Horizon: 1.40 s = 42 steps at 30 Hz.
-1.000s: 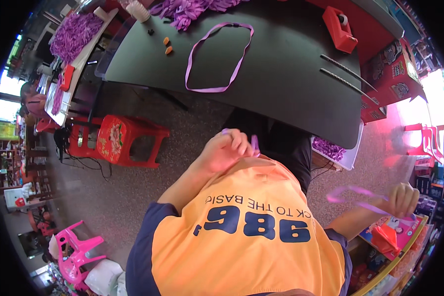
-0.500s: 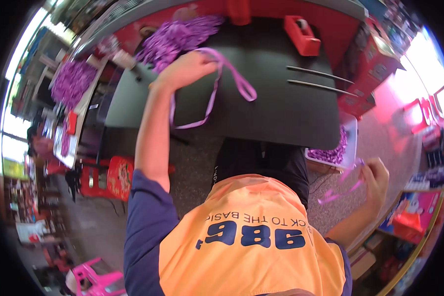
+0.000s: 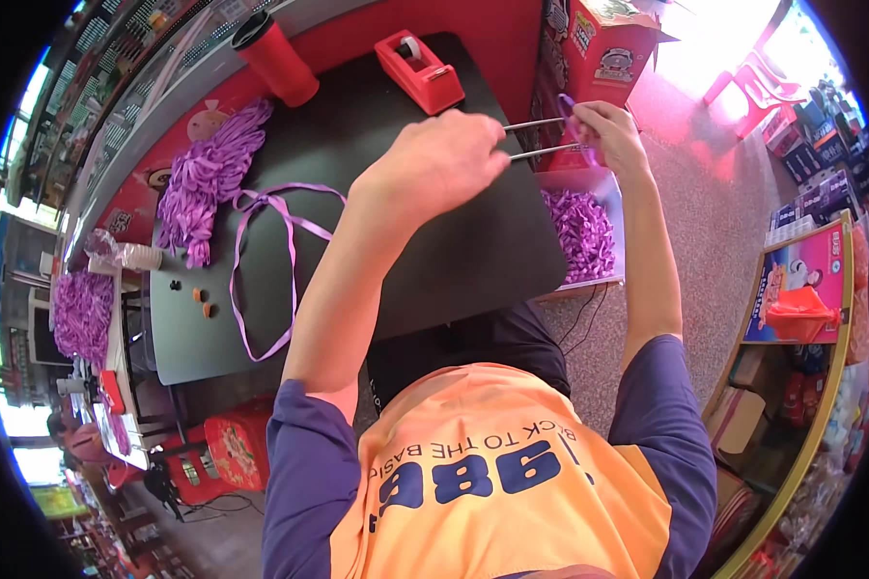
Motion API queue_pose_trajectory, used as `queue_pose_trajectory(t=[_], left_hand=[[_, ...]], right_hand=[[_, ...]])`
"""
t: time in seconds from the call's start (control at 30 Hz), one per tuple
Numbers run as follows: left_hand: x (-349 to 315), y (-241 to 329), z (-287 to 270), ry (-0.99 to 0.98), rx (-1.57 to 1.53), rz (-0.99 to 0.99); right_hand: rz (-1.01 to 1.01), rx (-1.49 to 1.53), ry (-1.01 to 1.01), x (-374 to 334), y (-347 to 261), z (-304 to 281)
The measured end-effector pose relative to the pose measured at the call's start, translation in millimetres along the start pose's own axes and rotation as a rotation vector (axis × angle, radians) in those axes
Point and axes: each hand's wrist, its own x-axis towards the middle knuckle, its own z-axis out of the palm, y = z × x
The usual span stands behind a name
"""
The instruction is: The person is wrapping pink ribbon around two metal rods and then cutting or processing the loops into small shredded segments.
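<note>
My right hand (image 3: 610, 137) is closed in a pinch on a purple ribbon (image 3: 566, 104), beside the outer ends of two thin metal rods (image 3: 541, 151). These rods stick out past the right edge of the black table. Over their inner ends is my left hand (image 3: 442, 159), its thumb and fingers bent and apart; I see nothing between them, though its palm is hidden. Another purple ribbon (image 3: 290, 241) lies loosely looped on the table, running partly behind my left forearm. At the table's far left is a heap of purple ribbons (image 3: 208, 179).
A red tape dispenser (image 3: 420, 72) and a red tumbler (image 3: 278, 63) stand at the back of the black table (image 3: 454, 261). Below its right edge sits a white bin (image 3: 616, 203) of purple ribbon pieces. Red boxes (image 3: 599, 48) stand behind it. A red stool (image 3: 237, 454) is at left.
My left hand has left the ribbon heap and moved right to the rods. My right hand has risen from beside the bin to the rod ends. The view has turned right.
</note>
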Motion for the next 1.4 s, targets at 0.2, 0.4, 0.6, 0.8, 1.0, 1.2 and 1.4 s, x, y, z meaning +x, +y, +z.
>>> queue_pose_trajectory(t=[0.2, 0.4, 0.6, 0.8, 1.0, 1.2, 1.4], left_hand=[[73, -38, 33, 0.36, -0.253, 0.017], [98, -30, 63, 0.414, -0.565, 0.02], [106, -31, 86, 0.436, -0.635, -0.052], [110, -42, 98, 0.505, -0.493, 0.113], [114, -48, 103, 0.501, -0.399, 0.124], [120, -53, 105, 0.445, -0.409, 0.153], [124, -47, 110, 0.484, -0.372, 0.122]], right_hand=[[0.144, 0.135, -0.223, 3, 6, 6], [-0.024, 0.224, -0.246, -4, 31, 5], [-0.057, 0.35, -0.219, -16, 48, 35], [-0.073, 0.431, -0.098, -29, 60, 57], [-0.009, 0.377, -0.116, -36, 61, 61], [-0.099, 0.12, -0.088, -28, 48, 60], [-0.055, -0.068, -0.239, -13, 52, 52]])
